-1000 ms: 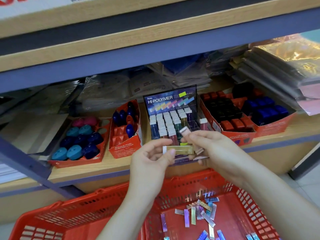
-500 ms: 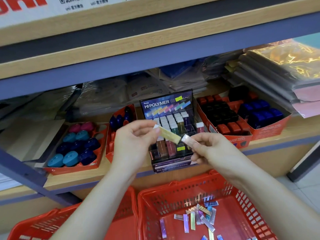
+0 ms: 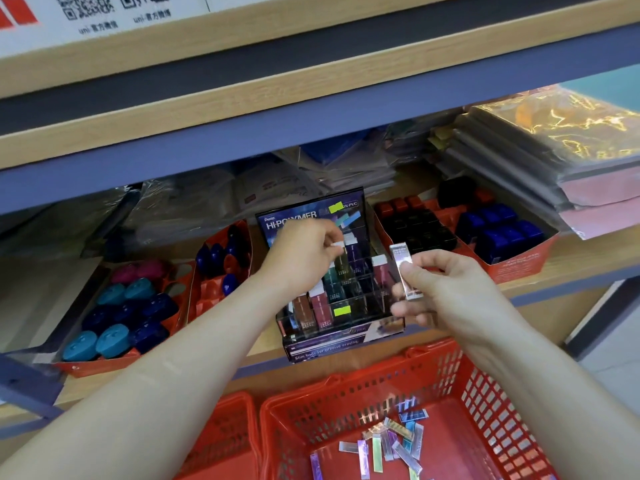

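Note:
A black Hi-Polymer display box (image 3: 346,336) with clear dividers stands on the middle shelf, holding several slim erasers upright. My left hand (image 3: 304,258) reaches over the box and pinches the white top of a gold eraser (image 3: 341,261) that stands in a slot near the back. To the right of the box, my right hand (image 3: 440,289) grips a silvery pink eraser (image 3: 403,271), held upright in front of the box's right side.
Below the shelf a red basket (image 3: 485,393) holds several loose shiny erasers (image 3: 388,445); a second red basket (image 3: 228,434) is to its left. Red trays of blue and teal sharpeners (image 3: 117,317), (image 3: 498,230) flank the display box. Plastic-wrapped paper stacks (image 3: 554,157) fill the back right.
My left hand carried the gold eraser from in front of the box up and back into a rear slot. My right hand kept its eraser and turned it upright.

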### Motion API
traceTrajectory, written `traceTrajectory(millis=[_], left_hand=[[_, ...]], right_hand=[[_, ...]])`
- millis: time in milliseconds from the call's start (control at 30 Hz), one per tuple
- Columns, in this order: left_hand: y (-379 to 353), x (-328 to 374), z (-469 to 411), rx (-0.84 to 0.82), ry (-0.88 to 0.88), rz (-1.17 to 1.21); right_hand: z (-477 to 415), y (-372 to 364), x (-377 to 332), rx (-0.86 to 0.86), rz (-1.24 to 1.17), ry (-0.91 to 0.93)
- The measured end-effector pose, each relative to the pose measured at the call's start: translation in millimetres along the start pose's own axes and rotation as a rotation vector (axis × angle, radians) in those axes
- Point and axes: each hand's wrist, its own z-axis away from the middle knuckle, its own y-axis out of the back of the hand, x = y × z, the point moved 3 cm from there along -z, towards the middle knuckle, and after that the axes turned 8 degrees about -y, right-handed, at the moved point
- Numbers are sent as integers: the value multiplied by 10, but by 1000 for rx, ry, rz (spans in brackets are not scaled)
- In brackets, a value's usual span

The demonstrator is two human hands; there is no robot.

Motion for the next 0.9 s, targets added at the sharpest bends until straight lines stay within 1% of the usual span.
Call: traceTrajectory(millis=[133, 267, 367, 467, 533, 600, 700, 733, 800, 833, 900], left_hand=[[-58, 23, -90, -89, -69, -161], [-43, 79, -199, -151, -64, -259], [-82, 140, -227, -189, -107, -392], [-119, 146, -212, -184, -144, -472], [-115, 139, -182, -190, -140, -457], [-50, 140, -119, -140, -87, -334], [150, 246, 111, 15, 32, 18], [191, 290, 225, 18, 79, 183], [224, 390, 473, -36, 187, 527], [224, 416, 584, -42, 235, 652], [217, 394, 737, 30, 308, 773]], right_hand=[[-6, 12, 4, -16, 40, -4], [1, -31, 19, -106, -38, -75], [14, -38, 20, -147, -97, -108], [17, -34, 13, -152, -105, -59], [15, -26, 15, -141, -62, -7], [4, -16, 22, -109, -25, 22], [-6, -23, 30, -80, -121, 3], [0, -38, 32, -88, -181, -10], [12, -85, 37, -132, -287, -32], [18, -110, 45, -159, -317, -42], [32, -160, 74, -218, -339, -64]])
